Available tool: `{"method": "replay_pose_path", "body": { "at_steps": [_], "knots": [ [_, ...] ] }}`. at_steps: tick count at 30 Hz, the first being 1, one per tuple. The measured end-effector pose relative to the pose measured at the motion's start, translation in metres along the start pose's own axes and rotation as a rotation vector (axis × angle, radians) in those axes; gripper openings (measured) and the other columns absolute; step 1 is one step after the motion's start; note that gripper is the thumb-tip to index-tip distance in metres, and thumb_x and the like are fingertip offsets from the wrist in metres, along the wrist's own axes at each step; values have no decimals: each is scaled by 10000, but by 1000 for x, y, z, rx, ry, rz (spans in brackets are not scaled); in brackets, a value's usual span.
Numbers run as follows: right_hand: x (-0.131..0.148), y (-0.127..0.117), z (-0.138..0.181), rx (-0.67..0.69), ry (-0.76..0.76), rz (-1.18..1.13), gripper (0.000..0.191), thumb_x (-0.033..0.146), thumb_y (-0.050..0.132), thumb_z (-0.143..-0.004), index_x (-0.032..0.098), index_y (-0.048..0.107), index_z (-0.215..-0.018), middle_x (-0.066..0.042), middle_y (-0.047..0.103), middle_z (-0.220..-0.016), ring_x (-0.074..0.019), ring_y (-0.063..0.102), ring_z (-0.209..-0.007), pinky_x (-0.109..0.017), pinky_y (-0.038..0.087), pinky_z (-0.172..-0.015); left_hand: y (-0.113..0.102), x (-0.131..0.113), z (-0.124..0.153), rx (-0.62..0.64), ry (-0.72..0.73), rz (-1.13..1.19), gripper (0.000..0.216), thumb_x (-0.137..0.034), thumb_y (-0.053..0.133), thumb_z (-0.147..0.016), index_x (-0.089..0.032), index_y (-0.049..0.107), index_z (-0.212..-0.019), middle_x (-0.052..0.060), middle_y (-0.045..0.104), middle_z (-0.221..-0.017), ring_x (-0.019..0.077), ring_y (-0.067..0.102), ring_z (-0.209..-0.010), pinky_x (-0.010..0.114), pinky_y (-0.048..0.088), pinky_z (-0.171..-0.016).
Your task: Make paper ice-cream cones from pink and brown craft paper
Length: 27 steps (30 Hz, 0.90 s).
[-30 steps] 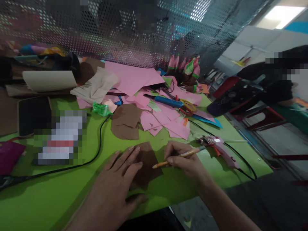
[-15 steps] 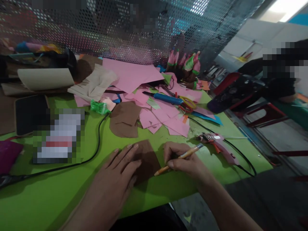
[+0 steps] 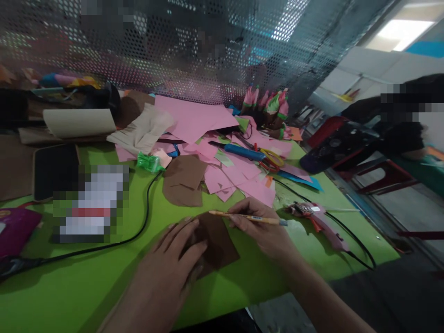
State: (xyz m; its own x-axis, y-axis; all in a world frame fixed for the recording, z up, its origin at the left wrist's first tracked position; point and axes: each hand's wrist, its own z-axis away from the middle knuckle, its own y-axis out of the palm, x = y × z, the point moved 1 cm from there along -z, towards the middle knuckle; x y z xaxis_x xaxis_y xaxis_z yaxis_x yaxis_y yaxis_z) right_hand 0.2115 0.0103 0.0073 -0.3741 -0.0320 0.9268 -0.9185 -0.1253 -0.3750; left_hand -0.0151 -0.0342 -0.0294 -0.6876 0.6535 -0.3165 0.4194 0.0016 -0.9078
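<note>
My left hand (image 3: 175, 252) lies flat on a dark brown piece of paper (image 3: 222, 247), its fingers spread over the left part. The rest of that piece shows to the right of the hand, with a rounded top edge. In my right hand (image 3: 258, 229) is a wood-coloured pencil (image 3: 253, 217) with a grey end, pinched between thumb and fingers. The pencil lies nearly level, its tip at the top edge of the brown paper. Just beyond, brown paper cut-outs (image 3: 183, 182) lie beside pink paper scraps (image 3: 232, 178).
A pink glue gun (image 3: 324, 226) with a black cord lies at right. Behind the scraps are a blue cutter (image 3: 244, 151) and scissors (image 3: 272, 159). At left are a dark phone (image 3: 55, 171) and a blurred-out rectangle (image 3: 95, 203). A person (image 3: 398, 125) is at far right.
My right hand has swung the pencil's tip from the paper's right edge up to its top edge. The left hand stays on the paper. The whole view has shifted slightly.
</note>
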Motion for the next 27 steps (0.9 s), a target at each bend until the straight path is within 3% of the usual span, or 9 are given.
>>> {"method": "replay_pose_path", "body": {
  "at_steps": [13, 27],
  "knots": [
    [2, 1, 0, 3, -15, 98, 141, 333, 657, -839, 193, 652, -828, -22, 671, -737, -158, 611, -655, -256, 470, -560, 3, 0, 0, -41, -11, 38, 323, -179, 527, -905, -236, 607, -1213, 125, 549, -1416, 320, 527, -1297, 531, 518, -993],
    [3, -4, 9, 91, 124, -130, 78, 258, 662, -669, 189, 630, -651, 23, 559, -557, -114, 467, -489, -227, 321, -452, -3, -1, -2, 12, -36, 59, 316, -203, 539, -916, -236, 589, -1226, 107, 543, -1424, 320, 515, -1302, 559, 503, -1002]
  ]
}}
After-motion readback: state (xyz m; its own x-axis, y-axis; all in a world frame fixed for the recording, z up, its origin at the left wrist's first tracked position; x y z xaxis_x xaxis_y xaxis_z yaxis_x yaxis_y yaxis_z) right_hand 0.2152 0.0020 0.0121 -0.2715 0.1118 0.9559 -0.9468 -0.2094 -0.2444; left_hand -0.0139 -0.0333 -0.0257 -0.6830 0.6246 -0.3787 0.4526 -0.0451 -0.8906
